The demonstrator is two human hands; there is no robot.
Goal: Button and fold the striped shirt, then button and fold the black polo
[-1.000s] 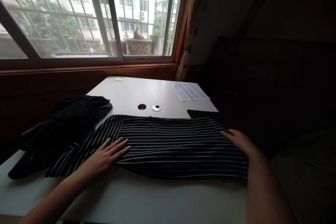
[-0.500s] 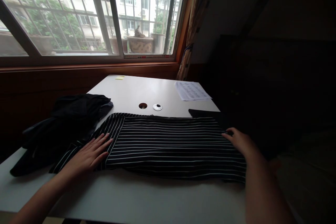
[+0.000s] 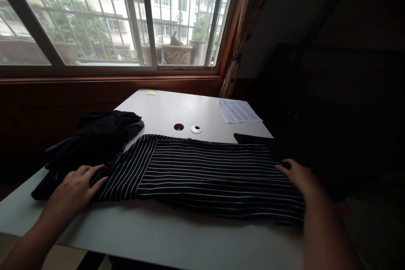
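Note:
A black garment with thin white stripes lies spread lengthwise across the white table. At its left end, the stripes run at a different angle beyond a seam or fold. My left hand rests at that end, thumb and forefinger apart on the cloth; its other fingers are partly hidden. At the opposite end, my right hand pinches the garment's edge between thumb and fingertips. A heap of dark clothes sits just beyond my left hand.
The white table has a round cable hole with its loose cover beside it. Printed sheets and a yellow sticky note lie toward the back. A dark flat item shows behind the garment. A barred window stands beyond.
My left hand has slid left from flat on the striped cloth to its left end, with thumb and forefinger now spread. My right hand keeps its pinch. The view has shifted slightly left.

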